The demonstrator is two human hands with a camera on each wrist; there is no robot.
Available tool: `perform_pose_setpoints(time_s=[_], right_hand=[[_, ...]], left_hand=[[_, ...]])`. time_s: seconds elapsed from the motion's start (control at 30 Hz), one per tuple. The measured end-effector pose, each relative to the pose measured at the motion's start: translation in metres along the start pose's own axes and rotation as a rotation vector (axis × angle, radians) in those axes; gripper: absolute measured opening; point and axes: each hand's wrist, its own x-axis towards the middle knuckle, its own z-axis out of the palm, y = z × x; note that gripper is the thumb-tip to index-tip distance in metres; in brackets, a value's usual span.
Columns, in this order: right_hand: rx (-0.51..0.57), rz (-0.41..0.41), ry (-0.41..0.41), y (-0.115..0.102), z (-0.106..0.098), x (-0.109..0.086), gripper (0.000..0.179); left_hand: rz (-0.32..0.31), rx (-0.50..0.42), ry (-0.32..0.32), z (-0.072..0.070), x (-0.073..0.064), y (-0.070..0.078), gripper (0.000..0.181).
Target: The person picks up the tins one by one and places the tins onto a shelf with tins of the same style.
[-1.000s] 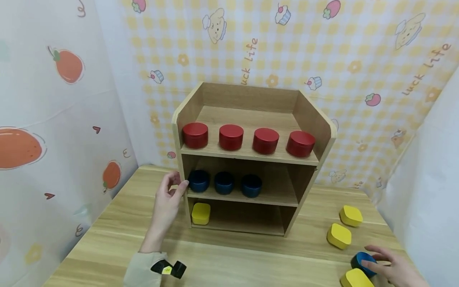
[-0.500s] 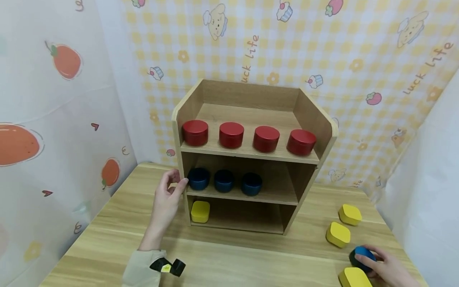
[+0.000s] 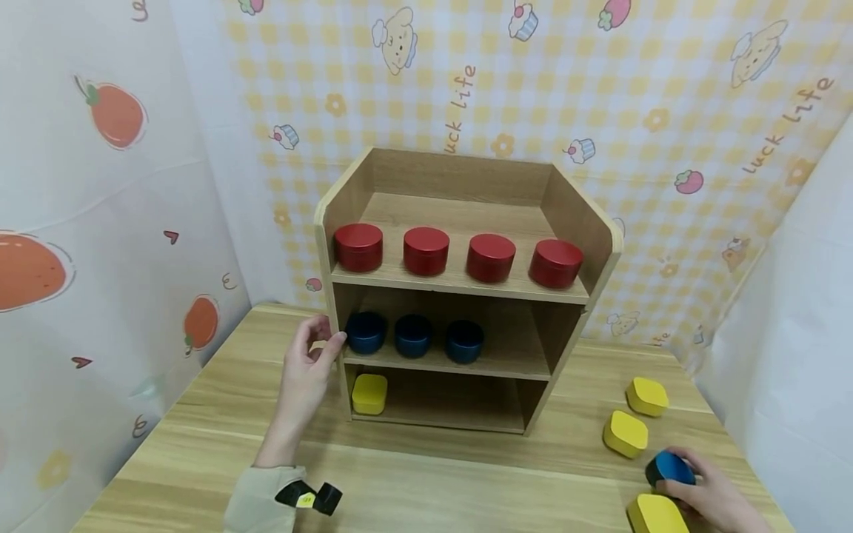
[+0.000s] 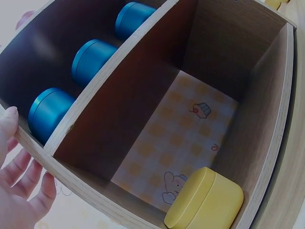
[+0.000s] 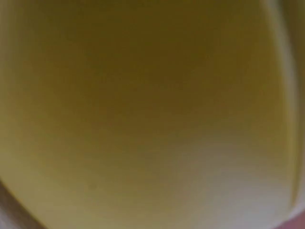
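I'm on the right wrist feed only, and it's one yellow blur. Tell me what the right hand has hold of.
Observer: The right hand grips a blue round container; the head view shows it.
Operator: Give me the left hand's position.
Observer: The left hand touches the left side of the wooden shelf unit, beside its middle level.
Operator: List what stands on that level.
Observer: Three more blue containers, in a row toward the left.
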Motion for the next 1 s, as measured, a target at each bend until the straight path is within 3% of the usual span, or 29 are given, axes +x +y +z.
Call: perform_pose_setpoints(time_s=[0.27,0.5,0.77,1.0], right_hand=[[-0.075,-0.007,0.038,-0.008,-0.008,-0.004,0.084],[-0.111,-0.144,0.093,-0.028,-0.015,-0.014,0.073],[-0.167,-0.194,0.177,-0.060,-0.016,-0.031,0.074],[-0.126,-0.310,0.246,-0.084,-0.010,-0.047,0.066]], left_hand=[[0.001,-0.009,-0.009,0.001,0.000,-0.002,0.030],[-0.001,-0.015,-0.003,0.000,0.000,0.000,0.032],[0.002,-0.018,-0.009,-0.001,0.000,0.000,0.031],[0.003,-0.016,-0.008,0.000,-0.001,0.000,0.032]])
